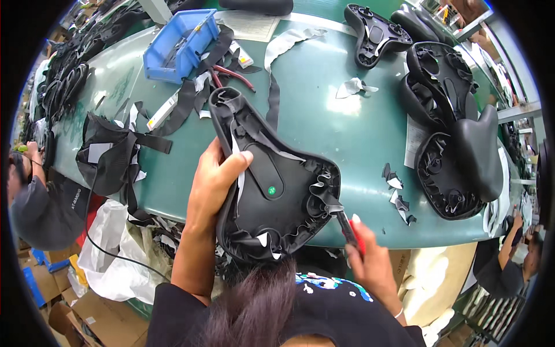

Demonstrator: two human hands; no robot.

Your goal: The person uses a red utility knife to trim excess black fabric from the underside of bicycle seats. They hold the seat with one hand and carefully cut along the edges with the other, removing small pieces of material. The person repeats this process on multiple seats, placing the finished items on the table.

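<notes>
A black bicycle saddle (263,173) is tilted over the table's near edge, its hollow underside facing up and its narrow nose pointing away. Around the rim, the cover's edge is folded in and gathered in wrinkles. My left hand (214,179) grips the saddle's left side, thumb over the rim. My right hand (373,260) is closed round a red and black utility knife (350,231). The tool's tip touches the bunched cover (324,196) at the right rear rim; exactly where it meets the material is too small to tell.
Several saddles (442,87) are piled at the right. A blue bin (179,46), red-handled pliers (234,76) and black strips lie far left. Scraps (399,202) dot the green table (347,150). A black fabric bundle (107,153) lies left. Other people (43,202) are at both sides.
</notes>
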